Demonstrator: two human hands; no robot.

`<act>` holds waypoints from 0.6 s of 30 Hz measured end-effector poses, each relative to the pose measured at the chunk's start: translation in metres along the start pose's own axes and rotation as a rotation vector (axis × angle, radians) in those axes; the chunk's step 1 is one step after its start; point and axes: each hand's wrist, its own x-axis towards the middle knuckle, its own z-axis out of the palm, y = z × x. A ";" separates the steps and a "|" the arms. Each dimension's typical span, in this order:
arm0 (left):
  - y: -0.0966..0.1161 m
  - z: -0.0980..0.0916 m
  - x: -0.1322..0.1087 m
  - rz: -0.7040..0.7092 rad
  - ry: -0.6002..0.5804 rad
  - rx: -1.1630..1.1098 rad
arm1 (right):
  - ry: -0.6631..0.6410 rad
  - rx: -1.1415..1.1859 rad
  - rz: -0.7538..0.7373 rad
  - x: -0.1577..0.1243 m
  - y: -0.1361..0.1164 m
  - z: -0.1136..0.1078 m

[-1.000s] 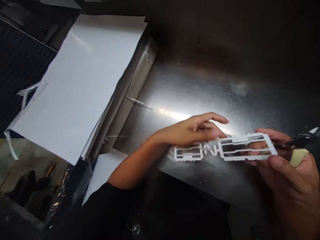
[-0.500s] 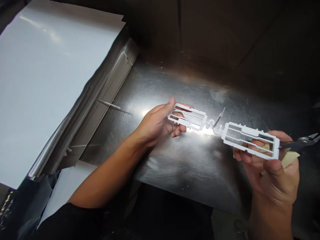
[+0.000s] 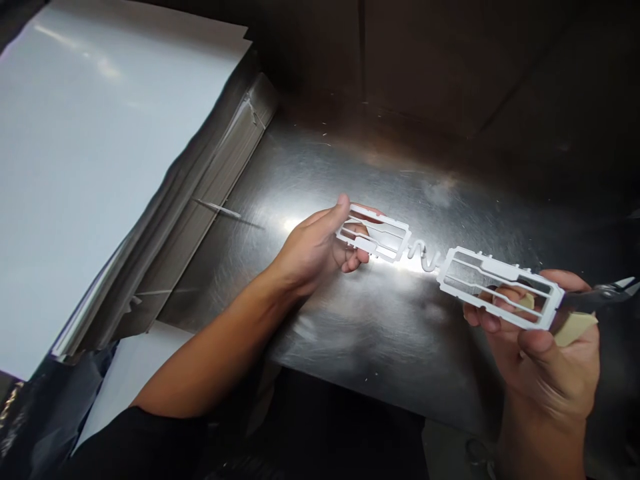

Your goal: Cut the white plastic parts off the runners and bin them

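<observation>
Two white plastic frames, a left frame (image 3: 369, 247) and a right frame (image 3: 500, 269), are joined by a wavy white runner (image 3: 427, 265). Thin bars run lengthwise inside each. My left hand (image 3: 310, 250) pinches the outer end of the left frame, thumb on top and fingers underneath. With thumb and fingers, my right hand (image 3: 560, 373) grips the far end of the right frame. Dark-jawed nippers (image 3: 607, 293) stick out behind that hand, their handles mostly hidden. A pale yellow piece (image 3: 575, 329) shows by the palm; I cannot tell whether it belongs to the nippers.
Below the hands is a scratched, shiny metal tabletop (image 3: 340, 333) with tiny scraps on it. To the left rises a tall stack of sheets (image 3: 210, 200), tied with string, with a large white sheet (image 3: 100, 147) on top. Another white sheet (image 3: 135, 373) lies lower left.
The joined frames have tilted slightly, the right one shifting a little downward. The thin post that stood up from the runner no longer shows. Both hands keep their hold.
</observation>
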 end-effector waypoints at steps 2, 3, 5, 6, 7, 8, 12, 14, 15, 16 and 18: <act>0.002 0.002 -0.001 -0.013 0.008 -0.010 | -0.001 -0.004 -0.004 0.001 0.001 0.000; 0.004 0.003 -0.001 -0.023 0.012 -0.018 | 0.005 -0.010 -0.001 0.001 0.002 0.000; 0.007 0.003 -0.003 -0.046 0.013 -0.037 | 0.031 -0.023 0.009 0.004 0.004 0.000; 0.009 0.003 -0.003 -0.054 0.011 -0.051 | 0.042 -0.024 0.016 0.005 0.005 0.000; 0.010 0.003 -0.004 -0.063 0.005 -0.065 | 0.049 -0.023 0.023 0.006 0.007 -0.001; 0.011 0.003 -0.005 -0.074 -0.005 -0.078 | 0.053 -0.020 0.031 0.007 0.008 -0.001; 0.014 0.000 -0.005 -0.120 -0.079 -0.145 | 0.071 -0.046 0.067 0.009 0.010 -0.003; 0.013 -0.001 -0.004 -0.134 -0.110 -0.164 | 0.097 -0.094 0.081 0.008 0.010 -0.002; 0.012 -0.003 -0.004 -0.136 -0.126 -0.165 | 0.109 -0.121 0.084 0.008 0.010 -0.001; 0.011 -0.004 -0.004 -0.136 -0.146 -0.162 | 0.123 -0.148 0.094 0.007 0.011 -0.002; 0.008 -0.008 -0.004 -0.123 -0.201 -0.155 | 0.145 -0.178 0.084 0.009 0.015 -0.006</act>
